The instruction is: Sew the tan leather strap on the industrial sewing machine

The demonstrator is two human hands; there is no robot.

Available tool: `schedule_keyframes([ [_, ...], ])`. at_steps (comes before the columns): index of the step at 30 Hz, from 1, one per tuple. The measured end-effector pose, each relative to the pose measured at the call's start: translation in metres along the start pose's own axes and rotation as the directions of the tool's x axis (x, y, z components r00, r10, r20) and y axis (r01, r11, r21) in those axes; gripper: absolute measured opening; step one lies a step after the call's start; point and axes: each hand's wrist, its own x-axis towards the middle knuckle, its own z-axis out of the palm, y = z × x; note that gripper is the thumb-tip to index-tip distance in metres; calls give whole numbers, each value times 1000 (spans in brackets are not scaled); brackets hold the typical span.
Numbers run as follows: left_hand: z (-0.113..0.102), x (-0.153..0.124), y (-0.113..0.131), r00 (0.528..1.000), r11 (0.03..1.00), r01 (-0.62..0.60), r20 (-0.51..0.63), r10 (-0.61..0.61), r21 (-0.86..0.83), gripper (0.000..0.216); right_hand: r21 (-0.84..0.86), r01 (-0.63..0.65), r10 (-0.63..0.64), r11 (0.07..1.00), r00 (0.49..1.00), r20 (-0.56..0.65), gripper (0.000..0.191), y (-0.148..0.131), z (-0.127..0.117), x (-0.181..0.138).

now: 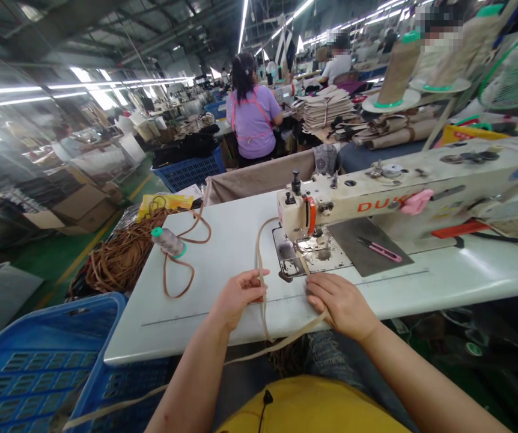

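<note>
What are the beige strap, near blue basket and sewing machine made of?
Strap: fabric or leather, I can't tell; matte, bending softly. Basket: probably plastic, shiny, with regular slots. Machine: likely painted metal, glossy cream, with a scuffed silvery plate.

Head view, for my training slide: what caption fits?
Left hand and right hand hold narrow tan strapping at an industrial sewing machine.
</note>
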Motion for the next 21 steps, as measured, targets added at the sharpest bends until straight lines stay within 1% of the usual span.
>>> schedule_keyframes([
  [6,1,-5,1,999,999,22,27,-21,-38,67,-5,3,-3,1000,1000,-7,27,0,1,-1],
  [8,1,-6,0,998,996,35,63,-31,-77,68,-13,8,-9,1000,1000,-13,28,1,1,-1],
  [13,2,-6,-2,984,984,37,179,-6,-174,65,-11,2,-2,1000,1000,-3,27,0,-1,0],
  [15,3,-6,-3,979,979,46,206,-4,-198,65,-9,-2,2,1000,1000,3,28,-1,-1,0],
  [21,3,-7,-6,976,972,79,214,-30,-223,63,-15,5,-5,1000,1000,-12,28,-1,-1,0],
])
